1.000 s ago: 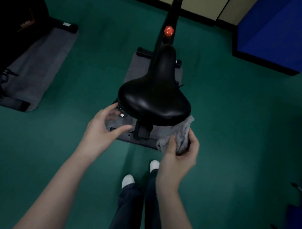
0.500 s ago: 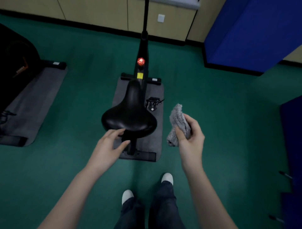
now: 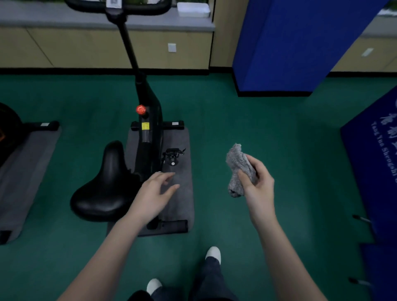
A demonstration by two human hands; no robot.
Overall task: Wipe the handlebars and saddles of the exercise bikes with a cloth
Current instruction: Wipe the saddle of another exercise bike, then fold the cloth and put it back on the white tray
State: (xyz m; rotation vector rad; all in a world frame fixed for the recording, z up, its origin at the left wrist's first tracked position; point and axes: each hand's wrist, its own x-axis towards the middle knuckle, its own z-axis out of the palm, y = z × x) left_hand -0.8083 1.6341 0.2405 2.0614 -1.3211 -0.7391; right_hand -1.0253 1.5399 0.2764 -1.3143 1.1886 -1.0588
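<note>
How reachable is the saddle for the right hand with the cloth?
Probably yes. The right hand holds the cloth off to the right of the saddle; its top is bare, though the open left hand hangs between them.

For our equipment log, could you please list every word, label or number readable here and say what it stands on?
"Yang Yu... Sheng...": white letters on the blue banner, the rest blurred; the white characters beside them are unreadable.
Yellow label on the bike frame: too small to read.
White label on the front stabiliser: blurred.
White tag at the handlebars: blurred.
</note>
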